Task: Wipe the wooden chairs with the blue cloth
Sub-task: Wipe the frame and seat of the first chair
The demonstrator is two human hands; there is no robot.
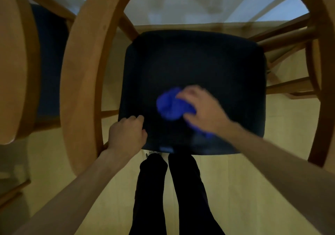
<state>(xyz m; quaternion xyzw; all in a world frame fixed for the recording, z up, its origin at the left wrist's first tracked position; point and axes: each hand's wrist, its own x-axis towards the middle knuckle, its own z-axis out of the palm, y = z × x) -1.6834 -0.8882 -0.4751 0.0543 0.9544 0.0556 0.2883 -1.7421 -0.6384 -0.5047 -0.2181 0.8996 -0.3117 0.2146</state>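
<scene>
Looking straight down onto a dark padded chair seat (192,68), squarish with rounded corners, filling frame centre. Pale yellowish wood-look floor (244,189) beneath, visible at 6 o'clock and on both sides of the seat. Lighting dim, motion blur on the right side.

Wooden chair frame (81,82) curving round the seat: thick bent rail from 8 o'clock up over 12 and down the right edge at 3. Stretchers and legs (288,88) showing at 2 to 3 o'clock beyond the seat. Second wooden chair (12,68) at 9 o'clock, its own dark seat (49,62) partly hidden behind the first chair's rail. Pale cloth-covered worktop (199,4) at 12 o'clock, seen through the arch of the rail.

Blue cloth (170,106) bunched up on the seat, just below seat centre, toward 5 o'clock of the pad. Right hand (203,108) on top of cloth, fingers curled over it and gripping; blurred, so finger detail unclear. A tail of cloth sticking out below the wrist.

Left hand (126,135) at the seat's near-left corner, 7 o'clock of the pad, fingers curled over the edge, holding the seat.

Two dark-trousered legs (172,189) at 6 o'clock, just in front of the seat's near edge.
</scene>
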